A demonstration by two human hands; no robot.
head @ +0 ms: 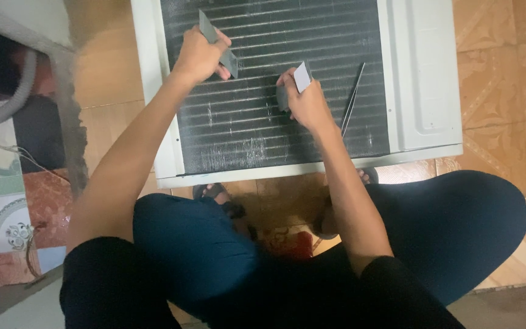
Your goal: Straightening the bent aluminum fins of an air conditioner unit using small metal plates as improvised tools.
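A white air conditioner unit (421,73) lies flat on the tiled floor (500,55), its dark finned panel (257,122) facing up, directly ahead of both hands. Left hand (199,56) grips 1 grey card (217,44) against the fins; right hand (305,100) grips another card (302,76). Tweezers (351,100) lie lengthwise just right of it.

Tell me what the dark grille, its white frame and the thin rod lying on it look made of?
Grille: looks like thin metal fins, matte dark grey, with pale horizontal tubes showing through and bright scuffed patches. Frame: probably painted sheet metal, smooth white with pressed ridges, though plastic is possible. Rod: seems metal, slim with a faint glint.
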